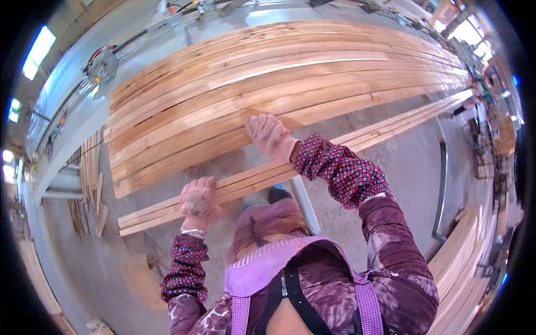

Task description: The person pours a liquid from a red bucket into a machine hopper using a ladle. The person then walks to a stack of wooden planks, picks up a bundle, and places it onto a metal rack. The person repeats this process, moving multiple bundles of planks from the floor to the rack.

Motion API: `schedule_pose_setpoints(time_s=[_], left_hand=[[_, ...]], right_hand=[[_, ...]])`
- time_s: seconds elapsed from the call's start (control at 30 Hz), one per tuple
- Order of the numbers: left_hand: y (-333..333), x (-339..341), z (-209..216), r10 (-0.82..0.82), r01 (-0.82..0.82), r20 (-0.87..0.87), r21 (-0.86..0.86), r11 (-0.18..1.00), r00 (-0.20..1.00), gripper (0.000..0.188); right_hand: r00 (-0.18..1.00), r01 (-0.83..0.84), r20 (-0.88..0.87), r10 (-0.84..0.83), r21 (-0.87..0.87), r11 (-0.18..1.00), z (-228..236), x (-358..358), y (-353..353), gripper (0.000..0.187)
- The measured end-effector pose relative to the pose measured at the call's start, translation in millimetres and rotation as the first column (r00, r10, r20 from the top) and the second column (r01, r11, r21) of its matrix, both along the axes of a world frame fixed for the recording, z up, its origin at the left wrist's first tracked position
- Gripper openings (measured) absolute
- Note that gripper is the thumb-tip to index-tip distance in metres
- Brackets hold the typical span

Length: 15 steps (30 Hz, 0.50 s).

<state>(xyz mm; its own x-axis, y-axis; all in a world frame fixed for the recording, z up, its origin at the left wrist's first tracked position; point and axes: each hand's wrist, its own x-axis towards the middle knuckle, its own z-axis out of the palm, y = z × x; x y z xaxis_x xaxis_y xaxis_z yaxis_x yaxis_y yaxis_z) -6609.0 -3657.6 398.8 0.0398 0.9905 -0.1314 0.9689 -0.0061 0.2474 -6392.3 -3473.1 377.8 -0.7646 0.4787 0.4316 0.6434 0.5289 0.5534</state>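
Observation:
Both my hands wear pinkish knit gloves. My left hand (198,202) is closed over the near end of a narrow bundle of wooden strips (251,182), which slants up to the far right. My right hand (270,135) is beyond this bundle, with its forearm crossing above the strips. Its fingers are curled together at the near edge of a wide row of long wooden boards (234,106). Whether they grip a board's edge is hidden. The boards lie side by side, with a gap between them and the narrow bundle.
A metal bar (305,204) runs under the narrow strips. Loose wood strips (90,167) stand at the left beside a pale metal frame (61,178). More long boards (460,268) are stacked at the lower right. A machine part with cables (101,67) sits beyond the boards' left end.

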Motion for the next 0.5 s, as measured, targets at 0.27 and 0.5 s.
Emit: schedule_pose_setpoints(time_s=[0.27,0.5], left_hand=[[-5.9,1.8,0.7,-0.073,0.112,-0.101,0.457,0.882,0.992,0.096],[-2.9,1.8,18.8,-0.123,0.119,0.016,0.168,0.979,0.992,0.082]], right_hand=[[0.981,0.09,0.059,0.182,-0.982,-0.166,85.6,21.8,28.6,0.022],[0.954,-0.215,-0.291,0.077,-0.482,0.849,33.0,-0.2,30.2,0.036]])
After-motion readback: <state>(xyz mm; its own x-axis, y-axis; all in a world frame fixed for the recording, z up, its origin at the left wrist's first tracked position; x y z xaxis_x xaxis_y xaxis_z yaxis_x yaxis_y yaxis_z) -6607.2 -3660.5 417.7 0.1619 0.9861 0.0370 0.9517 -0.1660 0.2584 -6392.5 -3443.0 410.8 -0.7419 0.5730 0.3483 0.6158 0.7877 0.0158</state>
